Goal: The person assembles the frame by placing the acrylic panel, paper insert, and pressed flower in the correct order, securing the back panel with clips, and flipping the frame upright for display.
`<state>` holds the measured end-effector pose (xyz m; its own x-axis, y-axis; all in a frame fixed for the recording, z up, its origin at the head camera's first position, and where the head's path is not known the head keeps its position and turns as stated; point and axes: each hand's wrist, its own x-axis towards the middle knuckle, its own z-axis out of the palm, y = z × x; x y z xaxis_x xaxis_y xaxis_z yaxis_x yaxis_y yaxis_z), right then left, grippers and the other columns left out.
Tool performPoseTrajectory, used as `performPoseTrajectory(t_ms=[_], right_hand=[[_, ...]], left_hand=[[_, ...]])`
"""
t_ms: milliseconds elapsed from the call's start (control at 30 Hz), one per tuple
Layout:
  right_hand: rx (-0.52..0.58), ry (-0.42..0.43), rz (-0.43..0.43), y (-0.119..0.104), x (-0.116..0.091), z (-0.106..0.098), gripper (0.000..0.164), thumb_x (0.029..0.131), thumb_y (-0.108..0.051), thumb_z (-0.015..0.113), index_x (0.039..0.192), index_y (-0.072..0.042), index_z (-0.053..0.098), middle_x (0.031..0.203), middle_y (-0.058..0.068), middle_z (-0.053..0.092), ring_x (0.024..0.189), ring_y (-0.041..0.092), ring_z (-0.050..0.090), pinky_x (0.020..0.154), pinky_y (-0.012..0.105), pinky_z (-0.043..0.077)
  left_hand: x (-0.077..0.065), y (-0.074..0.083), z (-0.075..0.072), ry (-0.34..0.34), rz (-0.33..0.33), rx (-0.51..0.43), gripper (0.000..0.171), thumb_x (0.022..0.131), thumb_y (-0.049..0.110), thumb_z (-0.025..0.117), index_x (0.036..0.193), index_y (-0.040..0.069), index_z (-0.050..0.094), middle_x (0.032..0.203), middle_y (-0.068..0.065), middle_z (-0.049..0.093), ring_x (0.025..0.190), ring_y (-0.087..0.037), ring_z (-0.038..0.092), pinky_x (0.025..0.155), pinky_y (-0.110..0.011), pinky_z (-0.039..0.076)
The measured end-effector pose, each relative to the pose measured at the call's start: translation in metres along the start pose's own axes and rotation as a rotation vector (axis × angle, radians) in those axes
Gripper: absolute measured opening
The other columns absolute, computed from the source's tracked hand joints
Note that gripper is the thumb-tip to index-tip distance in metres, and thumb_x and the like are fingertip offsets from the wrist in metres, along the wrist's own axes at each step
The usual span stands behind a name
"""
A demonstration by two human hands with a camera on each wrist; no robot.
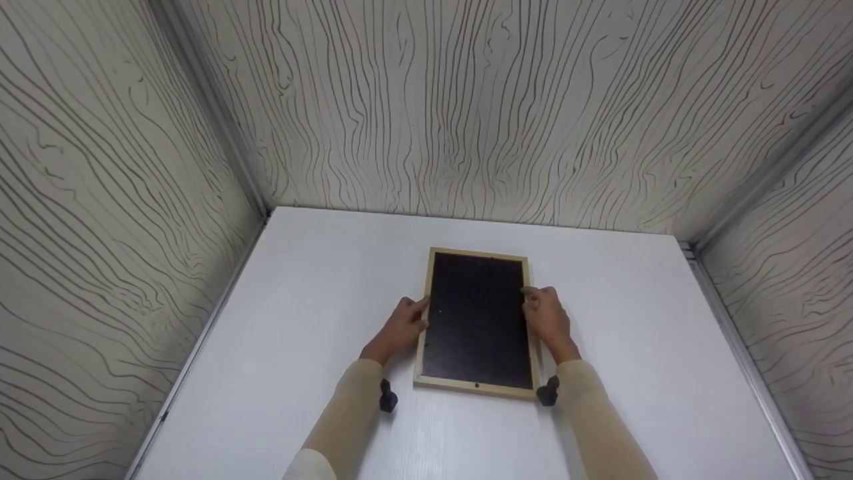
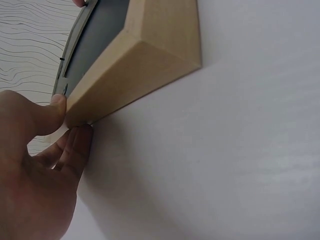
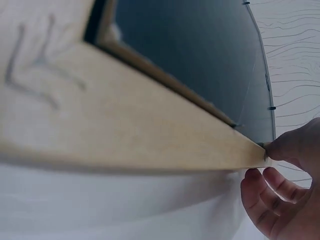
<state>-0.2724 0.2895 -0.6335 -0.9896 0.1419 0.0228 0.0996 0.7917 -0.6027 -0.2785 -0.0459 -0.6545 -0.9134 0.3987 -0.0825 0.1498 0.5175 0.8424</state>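
Note:
A rectangular picture frame (image 1: 476, 388) with a pale wooden border and a dark panel (image 1: 480, 320) is centred over the white table, its long sides running away from me. On its left side, my left hand (image 1: 402, 328) pinches the border about halfway along. The left wrist view shows that thumb (image 2: 57, 107) on the upper edge and the fingers (image 2: 77, 145) against the lower edge. Opposite it, my right hand (image 1: 550, 319) grips the right border, thumb and fingers on either edge. Small dark tabs (image 3: 271, 108) show along the panel's edge in the right wrist view.
The white tabletop (image 1: 320, 267) extends around the frame. Pale walls with dark wavy wood-grain lines (image 1: 460, 113) enclose it at the back, left and right, with grey metal posts (image 1: 220, 127) at the corners. Dark devices (image 1: 388, 397) sit at both wrists.

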Motion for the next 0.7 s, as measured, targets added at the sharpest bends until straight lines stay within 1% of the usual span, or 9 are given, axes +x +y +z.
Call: performPoseTrajectory(t_ms=[133,333,567,700], right_hand=[[-0.046,-0.017,0.0,-0.004,-0.001,0.0,0.039,0.106,-0.01,0.055,0.143,-0.002,0.064,0.128,0.023,0.056,0.109,0.038,0.065,0.094,0.055,0.055],[-0.123,0.002,-0.036,-0.008,-0.002,0.001,0.037,0.108,-0.01,0.053,0.142,-0.001,0.065,0.124,0.024,0.057,0.099,0.036,0.066,0.088,0.055,0.057],[-0.169,0.021,-0.075,-0.01,-0.004,0.003,0.037,0.107,-0.006,0.053,0.141,0.003,0.065,0.117,0.022,0.058,0.092,0.033,0.064,0.085,0.053,0.057],[-0.191,0.018,-0.084,-0.013,-0.003,0.002,0.037,0.107,-0.006,0.053,0.141,0.004,0.064,0.115,0.021,0.057,0.091,0.032,0.063,0.084,0.052,0.056]], left_hand=[[0.0,0.0,0.0,-0.005,-0.013,-0.018,0.06,0.109,0.013,0.057,0.165,0.008,0.037,0.122,-0.01,0.047,0.105,-0.02,0.045,0.098,-0.041,0.043],[0.0,-0.001,0.0,-0.004,0.015,-0.018,0.06,0.108,0.01,0.056,0.164,0.005,0.037,0.111,-0.007,0.043,0.098,-0.019,0.041,0.089,-0.037,0.037],[0.001,-0.003,0.001,0.011,0.011,-0.002,0.06,0.107,0.01,0.056,0.164,0.006,0.038,0.113,-0.007,0.045,0.099,-0.019,0.042,0.09,-0.037,0.039],[0.002,-0.003,0.002,0.014,0.001,0.001,0.06,0.107,0.011,0.056,0.164,0.007,0.038,0.116,-0.008,0.046,0.101,-0.019,0.043,0.091,-0.038,0.041]])
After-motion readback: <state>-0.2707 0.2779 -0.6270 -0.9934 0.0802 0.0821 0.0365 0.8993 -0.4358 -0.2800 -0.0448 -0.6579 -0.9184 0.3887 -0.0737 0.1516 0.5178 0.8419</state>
